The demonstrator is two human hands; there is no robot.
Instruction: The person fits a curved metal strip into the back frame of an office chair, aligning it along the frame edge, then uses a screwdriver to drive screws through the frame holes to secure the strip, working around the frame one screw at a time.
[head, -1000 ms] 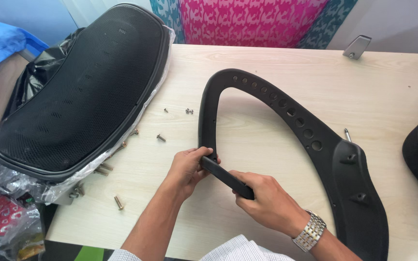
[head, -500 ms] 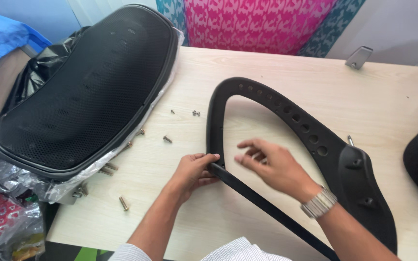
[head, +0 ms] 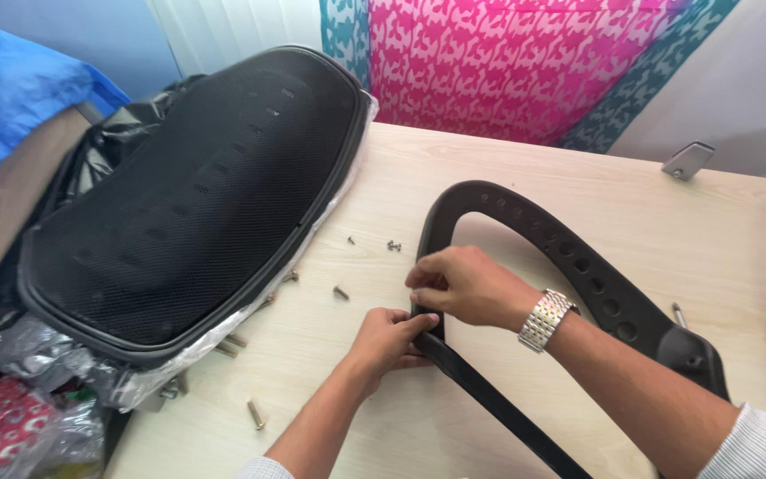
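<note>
Head view, looking down: both of my hands meet a little right of the frame's centre, on the near end of a black curved frame (head: 569, 257) that lies flat on the pale wooden bench (head: 631, 204). My left hand (head: 387, 341) comes up from the bottom edge; its grip is closed around a flat black strap (head: 489, 399), thumb on top, right where the strap meets the frame's left leg. My right hand (head: 463, 284), with a metal watch (head: 544, 319) on the wrist, reaches in from the lower right and sits just above the left one, fingers curled and pinching the same leg of the frame. So the joint lies between my two grips, touching both. From there the strap runs away diagonally to the bottom edge of the picture, while the frame arches up toward the centre top and swings down to the right, its row of holes facing up.

To the left, a large black mesh seat pad (head: 188, 204) rests on crumpled plastic wrap (head: 73, 372), filling the upper left. Loose screws (head: 340, 292) lie scattered on the bench between the pad and my hands, near but not touching them. A small grey metal bracket (head: 688, 160) sits well apart at the upper right.
</note>
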